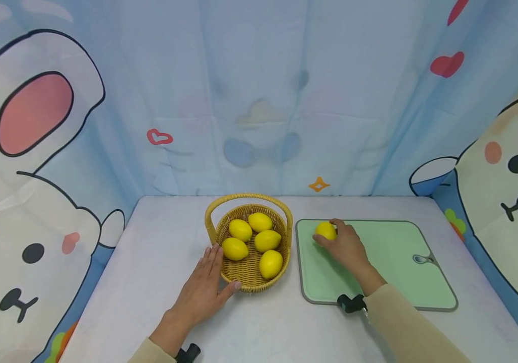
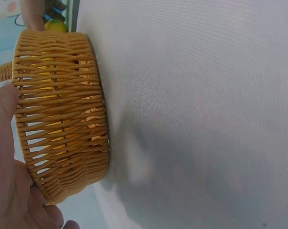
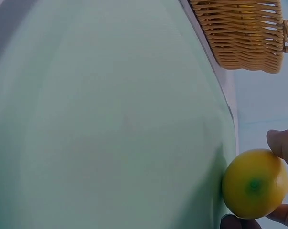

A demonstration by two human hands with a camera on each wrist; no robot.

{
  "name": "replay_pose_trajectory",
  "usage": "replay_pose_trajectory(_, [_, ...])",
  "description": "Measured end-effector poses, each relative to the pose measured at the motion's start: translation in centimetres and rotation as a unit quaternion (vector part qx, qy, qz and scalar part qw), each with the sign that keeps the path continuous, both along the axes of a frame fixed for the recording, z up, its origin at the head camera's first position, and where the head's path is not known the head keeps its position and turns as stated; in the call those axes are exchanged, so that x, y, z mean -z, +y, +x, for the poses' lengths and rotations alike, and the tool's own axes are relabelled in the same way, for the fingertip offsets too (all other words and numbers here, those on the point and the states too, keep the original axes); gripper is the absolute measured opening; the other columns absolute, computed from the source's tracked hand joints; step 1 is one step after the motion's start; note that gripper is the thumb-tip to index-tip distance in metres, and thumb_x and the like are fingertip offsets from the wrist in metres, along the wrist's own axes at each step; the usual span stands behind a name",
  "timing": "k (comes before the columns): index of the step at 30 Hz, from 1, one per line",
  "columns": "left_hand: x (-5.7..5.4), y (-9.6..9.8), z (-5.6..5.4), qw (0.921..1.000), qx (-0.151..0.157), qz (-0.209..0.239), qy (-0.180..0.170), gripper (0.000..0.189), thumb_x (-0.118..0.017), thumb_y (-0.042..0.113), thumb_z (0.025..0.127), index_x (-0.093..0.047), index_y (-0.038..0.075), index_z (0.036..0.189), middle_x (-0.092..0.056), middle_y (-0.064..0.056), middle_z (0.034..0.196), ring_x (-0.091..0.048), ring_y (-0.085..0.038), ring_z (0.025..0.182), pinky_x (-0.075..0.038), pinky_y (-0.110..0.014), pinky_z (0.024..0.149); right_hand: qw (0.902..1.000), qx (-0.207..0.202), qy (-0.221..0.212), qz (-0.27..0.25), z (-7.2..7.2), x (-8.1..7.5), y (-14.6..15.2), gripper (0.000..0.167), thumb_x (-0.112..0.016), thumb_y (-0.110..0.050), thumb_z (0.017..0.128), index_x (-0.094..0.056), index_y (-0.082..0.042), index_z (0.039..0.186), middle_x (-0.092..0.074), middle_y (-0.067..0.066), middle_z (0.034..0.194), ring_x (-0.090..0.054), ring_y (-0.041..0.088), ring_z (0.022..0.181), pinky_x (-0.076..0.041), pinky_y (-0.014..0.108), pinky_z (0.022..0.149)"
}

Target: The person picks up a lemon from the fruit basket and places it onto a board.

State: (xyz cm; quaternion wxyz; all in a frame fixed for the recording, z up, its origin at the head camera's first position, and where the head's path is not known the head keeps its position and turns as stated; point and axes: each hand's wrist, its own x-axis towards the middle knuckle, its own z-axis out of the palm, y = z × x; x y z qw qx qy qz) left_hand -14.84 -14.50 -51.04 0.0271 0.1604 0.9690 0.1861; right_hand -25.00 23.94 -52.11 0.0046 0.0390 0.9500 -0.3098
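My right hand (image 1: 348, 249) pinches a yellow lemon (image 1: 325, 231) between thumb and fingers at the left part of a light green cutting board (image 1: 390, 252). In the right wrist view the lemon (image 3: 255, 183) shows its stem end, right at the board's surface. To the left stands a round woven basket (image 1: 255, 288) with a tall arched handle (image 1: 250, 195). Several lemons (image 1: 267, 241) lie inside it. My left hand (image 1: 202, 290) rests against the basket's near left side, fingers straight and thumb spread along the front rim. The left wrist view shows the basket's slatted side (image 2: 62, 109) upright on the table.
Both basket and board are on a white table (image 1: 159, 242). The board has a grey edge and a small printed spoon-like mark (image 1: 424, 259) at its right. Behind the table hangs a blue curtain (image 1: 250, 75) with cartoon animals.
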Motion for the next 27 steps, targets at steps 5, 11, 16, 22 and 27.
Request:
replay_pose_trajectory(5, [0.05, -0.03, 0.01, 1.0, 0.0, 0.002, -0.001, 0.1, -0.044, 0.071, 0.104, -0.013, 0.003, 0.169, -0.008, -0.015, 0.177, -0.01, -0.034, 0.165, -0.019, -0.05, 0.133, 1.0, 0.001, -0.001, 0.006, -0.01, 0.08, 0.07, 0.087, -0.071, -0.056, 0.096, -0.044, 0.003, 0.154, -0.054, 0.035, 0.137, -0.061, 0.042, 0.107, -0.054, 0.052, 0.083])
replay_pose_trajectory(11, [0.09, -0.03, -0.01, 1.0, -0.001, 0.002, -0.002, 0.099, -0.046, 0.07, 0.104, -0.012, 0.004, 0.169, -0.007, -0.014, 0.177, -0.009, -0.033, 0.165, -0.019, -0.05, 0.133, 0.9999, 0.003, -0.005, 0.016, 0.2, 0.02, 0.15, 0.089, -0.07, -0.059, 0.095, -0.043, 0.002, 0.154, -0.055, 0.034, 0.135, -0.061, 0.042, 0.106, -0.054, 0.053, 0.081])
replay_pose_trajectory(16, [0.11, -0.02, -0.03, 1.0, -0.001, 0.002, -0.001, 0.099, -0.047, 0.069, 0.104, -0.012, 0.004, 0.169, -0.007, -0.015, 0.177, -0.008, -0.033, 0.165, -0.018, -0.05, 0.133, 0.9997, 0.006, -0.01, 0.022, 0.33, 0.11, 0.26, 0.09, -0.069, -0.06, 0.095, -0.042, 0.002, 0.155, -0.055, 0.034, 0.135, -0.061, 0.042, 0.105, -0.054, 0.052, 0.08])
replay_pose_trajectory(22, [0.11, -0.01, -0.01, 1.0, 0.0, 0.005, 0.002, 0.098, -0.049, 0.067, 0.105, -0.013, 0.003, 0.169, -0.008, -0.015, 0.177, -0.009, -0.034, 0.165, -0.019, -0.05, 0.133, 0.9996, 0.008, -0.013, 0.024, 0.37, 0.18, 0.41, 0.092, -0.069, -0.061, 0.095, -0.041, 0.002, 0.156, -0.053, 0.035, 0.137, -0.061, 0.043, 0.108, -0.055, 0.054, 0.082])
replay_pose_trajectory(27, [0.11, -0.03, -0.01, 1.0, 0.001, 0.005, 0.003, 0.098, -0.047, 0.068, 0.105, -0.013, 0.003, 0.169, -0.007, -0.015, 0.177, -0.009, -0.034, 0.165, -0.019, -0.05, 0.133, 0.9996, 0.007, -0.011, 0.026, 0.37, 0.07, 0.48, 0.093, -0.068, -0.062, 0.095, -0.04, 0.003, 0.156, -0.053, 0.035, 0.137, -0.062, 0.044, 0.109, -0.055, 0.055, 0.081])
